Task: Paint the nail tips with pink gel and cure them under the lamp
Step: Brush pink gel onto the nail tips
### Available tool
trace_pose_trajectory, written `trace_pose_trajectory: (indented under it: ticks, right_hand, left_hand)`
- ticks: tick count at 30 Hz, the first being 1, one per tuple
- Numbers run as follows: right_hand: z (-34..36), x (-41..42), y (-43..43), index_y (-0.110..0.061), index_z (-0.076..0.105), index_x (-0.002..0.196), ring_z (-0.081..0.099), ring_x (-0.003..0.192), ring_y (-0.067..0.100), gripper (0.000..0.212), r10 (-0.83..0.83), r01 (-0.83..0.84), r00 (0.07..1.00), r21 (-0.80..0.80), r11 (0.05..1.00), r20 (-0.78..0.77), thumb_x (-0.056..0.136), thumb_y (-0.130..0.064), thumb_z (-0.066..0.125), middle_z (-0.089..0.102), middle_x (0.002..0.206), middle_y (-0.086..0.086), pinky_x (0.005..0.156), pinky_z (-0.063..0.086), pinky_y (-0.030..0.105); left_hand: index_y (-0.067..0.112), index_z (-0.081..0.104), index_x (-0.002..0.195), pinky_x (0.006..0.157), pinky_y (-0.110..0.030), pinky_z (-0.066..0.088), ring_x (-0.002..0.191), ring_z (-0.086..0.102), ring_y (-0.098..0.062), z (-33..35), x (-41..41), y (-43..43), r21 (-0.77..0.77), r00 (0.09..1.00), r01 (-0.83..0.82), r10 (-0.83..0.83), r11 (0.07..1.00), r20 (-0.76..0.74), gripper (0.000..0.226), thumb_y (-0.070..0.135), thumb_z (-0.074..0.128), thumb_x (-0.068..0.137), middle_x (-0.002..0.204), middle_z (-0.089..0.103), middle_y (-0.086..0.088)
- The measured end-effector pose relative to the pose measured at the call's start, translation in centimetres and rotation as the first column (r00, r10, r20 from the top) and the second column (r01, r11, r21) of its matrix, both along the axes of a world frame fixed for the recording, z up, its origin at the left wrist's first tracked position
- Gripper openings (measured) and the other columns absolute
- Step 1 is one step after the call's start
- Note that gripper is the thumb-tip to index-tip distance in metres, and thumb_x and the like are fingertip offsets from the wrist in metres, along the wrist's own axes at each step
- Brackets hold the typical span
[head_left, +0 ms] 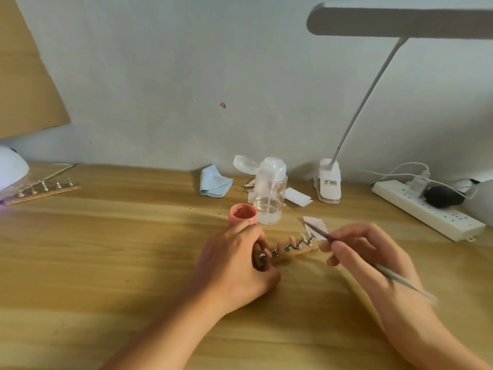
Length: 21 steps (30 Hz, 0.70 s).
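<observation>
Gripping wooden stand — left hand; slim brush — right hand.

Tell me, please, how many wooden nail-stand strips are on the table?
2: the far strip sits left, by the white lamp; the near strip, between the hands, partly under the left hand.

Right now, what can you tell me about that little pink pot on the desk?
The pink pot is a small round jar, plastic by its look, standing upright with its lid off, so pink gel shows inside. It sits on the wooden desk, just left of the clear pump bottle. The left hand, gripping the nail-tip strip, hides its lower front edge; whether the hand touches it cannot be told.
</observation>
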State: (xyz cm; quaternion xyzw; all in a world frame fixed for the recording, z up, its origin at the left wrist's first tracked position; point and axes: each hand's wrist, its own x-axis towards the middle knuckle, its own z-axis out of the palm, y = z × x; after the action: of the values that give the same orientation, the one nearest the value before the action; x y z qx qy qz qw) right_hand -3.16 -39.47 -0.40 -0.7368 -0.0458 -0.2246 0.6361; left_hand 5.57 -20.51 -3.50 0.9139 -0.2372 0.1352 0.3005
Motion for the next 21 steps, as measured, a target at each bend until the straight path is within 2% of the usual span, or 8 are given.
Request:
trace_pose_trajectory:
  ticks: [3,5,8,12,15,21]
  right_hand:
    - [-0.7,0.0,-0.4,0.001,0.056,0.086,0.058,0.062,0.014,0.007,-0.007,0.007,1.0,0.004,1.0,-0.003,0.086,-0.002,0.062,0.067,0.07,0.014,0.057,0.048,0.019]
    - [-0.9,0.1,-0.3,0.001,0.053,0.084,0.058,0.059,0.011,0.008,-0.031,0.032,0.999,-0.036,0.999,0.021,0.088,0.005,0.059,0.067,0.068,0.014,0.056,0.048,0.019]
    - [-1.0,0.0,0.1,-0.007,0.054,0.078,0.065,0.062,0.013,0.012,-0.092,0.109,0.991,-0.203,0.973,0.093,0.083,-0.006,0.065,0.069,0.071,0.011,0.058,0.053,0.025]
    - [-1.1,-0.3,0.4,-0.013,0.055,0.075,0.066,0.069,0.018,0.012,-0.141,0.196,0.977,-0.407,0.892,0.162,0.075,-0.013,0.067,0.067,0.067,0.004,0.068,0.051,0.031]
    - [-1.2,-0.3,0.6,-0.014,0.055,0.075,0.065,0.068,0.019,0.013,-0.142,0.198,0.977,-0.426,0.883,0.161,0.075,-0.013,0.068,0.066,0.068,0.002,0.065,0.05,0.035]
    - [-1.2,-0.2,0.6,-0.015,0.054,0.075,0.065,0.067,0.018,0.015,-0.154,0.205,0.977,-0.428,0.88,0.15,0.076,-0.013,0.069,0.066,0.067,0.003,0.061,0.049,0.033]
  left_hand:
    - [0.036,0.055,0.086,0.062,-0.015,0.04,0.078,0.056,-0.001,0.1,-0.1,0.1,0.005,1.0,0.003,-0.003,1.0,0.012,0.029,0.05,0.058,0.061,0.087,0.056,0.021]
    - [0.036,0.055,0.086,0.064,-0.017,0.042,0.079,0.057,-0.002,0.2,-0.2,0.1,0.015,1.0,-0.001,0.001,1.0,0.024,0.028,0.049,0.058,0.062,0.087,0.056,0.021]
    - [0.035,0.055,0.085,0.064,-0.022,0.044,0.077,0.056,-0.003,0.2,-0.4,-0.1,0.024,0.998,-0.002,0.0,1.0,0.066,0.027,0.049,0.057,0.063,0.085,0.055,0.021]
    - [0.034,0.057,0.083,0.059,-0.019,0.034,0.068,0.046,-0.003,0.4,-0.7,-0.1,0.043,0.989,-0.004,-0.002,0.999,0.145,0.025,0.048,0.055,0.063,0.077,0.046,0.023]
    - [0.033,0.059,0.083,0.06,-0.024,0.037,0.068,0.049,-0.005,0.5,-0.8,-0.1,0.04,0.987,-0.008,0.001,0.999,0.162,0.024,0.045,0.059,0.063,0.079,0.047,0.02]
    - [0.032,0.059,0.083,0.062,-0.025,0.038,0.07,0.051,-0.008,0.6,-1.0,-0.1,0.046,0.986,0.0,-0.008,0.999,0.168,0.021,0.043,0.061,0.065,0.08,0.049,0.017]
